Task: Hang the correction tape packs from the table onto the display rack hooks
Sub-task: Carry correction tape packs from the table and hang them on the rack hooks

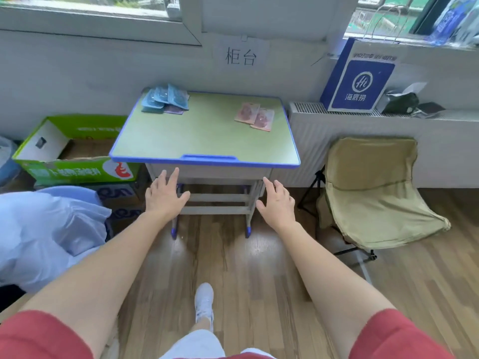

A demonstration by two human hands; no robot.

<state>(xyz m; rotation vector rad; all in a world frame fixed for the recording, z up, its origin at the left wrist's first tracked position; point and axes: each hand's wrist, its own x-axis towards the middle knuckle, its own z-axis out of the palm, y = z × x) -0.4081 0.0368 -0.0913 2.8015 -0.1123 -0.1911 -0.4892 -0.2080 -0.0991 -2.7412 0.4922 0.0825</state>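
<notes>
A: Reaching is the step in hand. Stock as it lies:
- blue correction tape packs (164,98), a loose overlapping pile at the far left corner of the tabletop (207,141)
- pink correction tape packs (255,116), a small overlapping group at the far right, well apart from the blue

B: Hands?

A: Left hand (164,195): fingers spread apart, holding nothing, just short of the near edge. Right hand (277,200): the same, spread and empty, near the right side of that edge. Neither touches a pack.

B: Display rack?

A: Not in view, so hook positions cannot be listed.

B: Recommended handling?

A: Both lots lie far back, so I would step in before stretching.
- Send the left hand to the blue pile and the right hand to the pink.
- Lift the topmost pack of each first, since the packs overlap and a lower one would likely drag its neighbours.
- Pinch each pack low on its card, leaving the top edge free for the hook.

The hang holes are too small to make out.
</notes>
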